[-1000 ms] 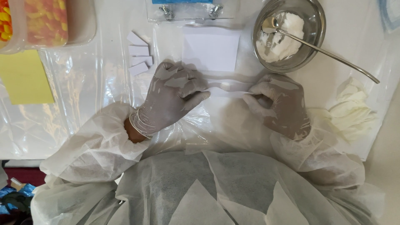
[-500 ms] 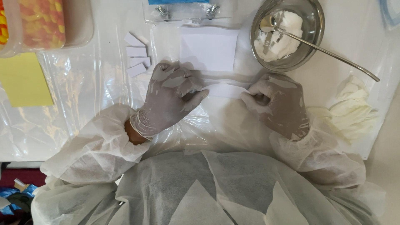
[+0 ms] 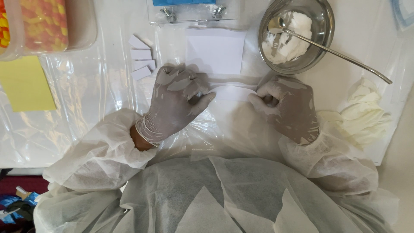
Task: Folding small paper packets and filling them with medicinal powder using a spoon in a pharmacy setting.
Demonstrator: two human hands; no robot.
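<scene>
Both my hands wear grey gloves and white coverall sleeves. My left hand [image 3: 174, 101] pinches the left end of a folded white paper strip [image 3: 235, 89], and my right hand [image 3: 286, 105] pinches its right end. The strip lies flat on the plastic-covered table just below a stack of white paper sheets [image 3: 215, 49]. A steel bowl [image 3: 317, 51] with white powder [image 3: 286, 41] and a long metal spoon [image 3: 336, 54] stands beyond my right hand.
Several small folded white paper packets [image 3: 141, 60] lie left of the sheets. A yellow sheet [image 3: 26, 84] and trays of orange-yellow items [image 3: 43, 23] sit at the left. Crumpled pale gloves [image 3: 362, 112] lie at the right. A clear holder with clips [image 3: 194, 12] stands at the back.
Both hands have stayed on the strip's ends with only slight finger shifts; the strip looks a little flatter.
</scene>
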